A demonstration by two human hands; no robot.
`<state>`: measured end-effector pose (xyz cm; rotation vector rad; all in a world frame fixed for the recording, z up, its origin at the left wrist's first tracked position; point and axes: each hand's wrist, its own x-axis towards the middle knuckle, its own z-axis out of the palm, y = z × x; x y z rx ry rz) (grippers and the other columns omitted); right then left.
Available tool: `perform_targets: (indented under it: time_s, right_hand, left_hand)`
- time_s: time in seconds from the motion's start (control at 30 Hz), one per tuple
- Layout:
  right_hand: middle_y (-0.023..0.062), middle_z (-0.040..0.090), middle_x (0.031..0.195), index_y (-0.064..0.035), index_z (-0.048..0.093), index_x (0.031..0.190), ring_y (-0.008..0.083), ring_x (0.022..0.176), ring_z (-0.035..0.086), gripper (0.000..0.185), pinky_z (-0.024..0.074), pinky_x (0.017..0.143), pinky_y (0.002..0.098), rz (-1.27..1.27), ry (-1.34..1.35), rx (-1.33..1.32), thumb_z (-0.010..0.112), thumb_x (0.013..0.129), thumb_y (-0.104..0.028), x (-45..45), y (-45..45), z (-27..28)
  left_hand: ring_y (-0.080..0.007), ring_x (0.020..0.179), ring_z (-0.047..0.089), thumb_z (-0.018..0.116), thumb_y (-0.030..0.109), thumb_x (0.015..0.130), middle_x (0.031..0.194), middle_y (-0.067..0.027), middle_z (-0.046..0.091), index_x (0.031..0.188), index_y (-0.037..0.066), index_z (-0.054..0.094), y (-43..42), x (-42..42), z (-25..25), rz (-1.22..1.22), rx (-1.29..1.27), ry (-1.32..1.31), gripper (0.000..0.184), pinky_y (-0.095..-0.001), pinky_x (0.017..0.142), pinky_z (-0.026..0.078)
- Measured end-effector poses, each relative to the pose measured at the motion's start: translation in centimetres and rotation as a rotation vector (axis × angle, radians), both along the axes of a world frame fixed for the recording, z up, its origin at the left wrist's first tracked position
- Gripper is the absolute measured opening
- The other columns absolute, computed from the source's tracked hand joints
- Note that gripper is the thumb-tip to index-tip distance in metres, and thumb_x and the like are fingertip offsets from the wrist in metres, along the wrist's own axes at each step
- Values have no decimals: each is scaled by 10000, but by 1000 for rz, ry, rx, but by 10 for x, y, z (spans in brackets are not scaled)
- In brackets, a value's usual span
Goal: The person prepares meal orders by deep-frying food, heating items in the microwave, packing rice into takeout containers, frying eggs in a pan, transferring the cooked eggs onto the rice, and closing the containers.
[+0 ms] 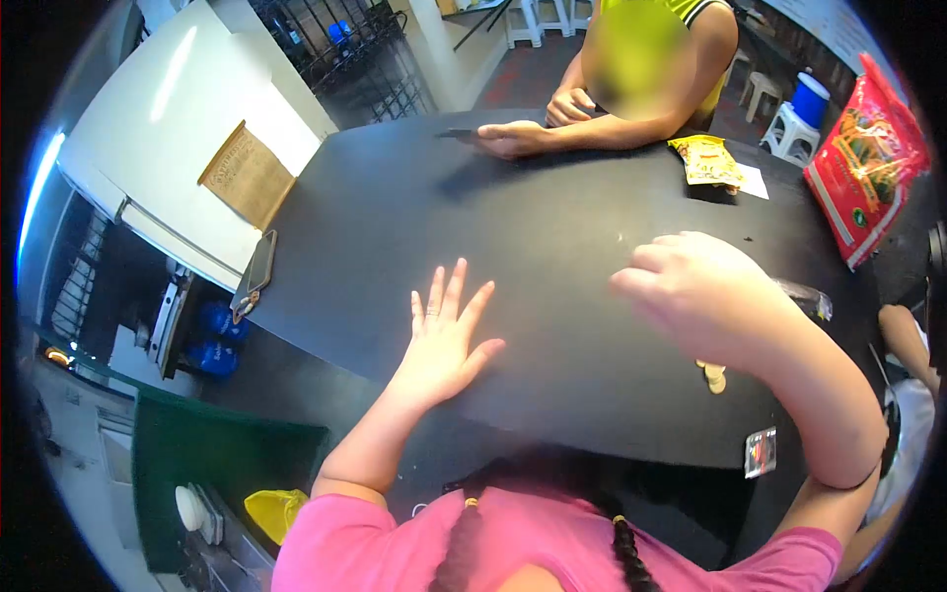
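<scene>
My left hand (444,340) rests palm down on the black table (513,247), fingers spread, holding nothing; a ring is on one finger. Above the table's right side, my right hand (686,286) is slightly blurred, its fingers curled inward. Whatever those fingers may hold is hidden behind the back of the hand. A few gold-coloured coins (715,379) lie just below my right wrist. Closer to me is a small silver and red packet (761,453). Partly covered by my right forearm, a clear plastic wrapper (809,299) lies on the table.
Across the table sits a person in a yellow top (646,49), holding a dark phone (457,132). A yellow snack packet (707,161) and a large red bag (868,168) stand at the right. Another phone (258,268) lies at the left edge. Another person's arm (903,335) shows far right.
</scene>
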<state>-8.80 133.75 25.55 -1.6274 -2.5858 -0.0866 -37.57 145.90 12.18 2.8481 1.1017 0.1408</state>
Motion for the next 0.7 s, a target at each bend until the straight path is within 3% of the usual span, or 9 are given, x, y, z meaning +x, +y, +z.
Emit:
perform_targets:
  time_s: [0.13,0.3,0.53,0.7]
  right_hand:
    - [83,627,849,-70,597,823,264,858,635,105,502,774,381,290,51,3,608,776,-164,27,10,8]
    - [87,621,785,-61,610,788,267,800,638,99,506,748,381,477,59,-113,586,823,-150,60,27,-7]
    - [96,625,775,-45,613,792,266,805,642,141,511,746,387,520,174,-124,572,846,-168,93,40,-28]
    - [79,635,794,-72,624,802,250,814,646,98,516,754,371,428,154,-82,609,793,-169,124,37,-26]
  left_hand:
    - [-418,1498,13,601,403,920,1636,-166,18,1537,216,290,3,28,3,160,-8,27,716,-617,1169,68]
    - [-433,1493,9,547,475,946,1634,-177,20,1539,170,279,5,51,-12,288,2,44,719,-637,1157,57]
    - [-440,1492,1,519,479,958,1634,-183,15,1543,163,268,28,89,-22,330,26,60,711,-648,1149,49]
    - [-424,1497,4,505,467,967,1637,-167,24,1545,178,264,47,103,-42,380,38,2,690,-640,1153,50]
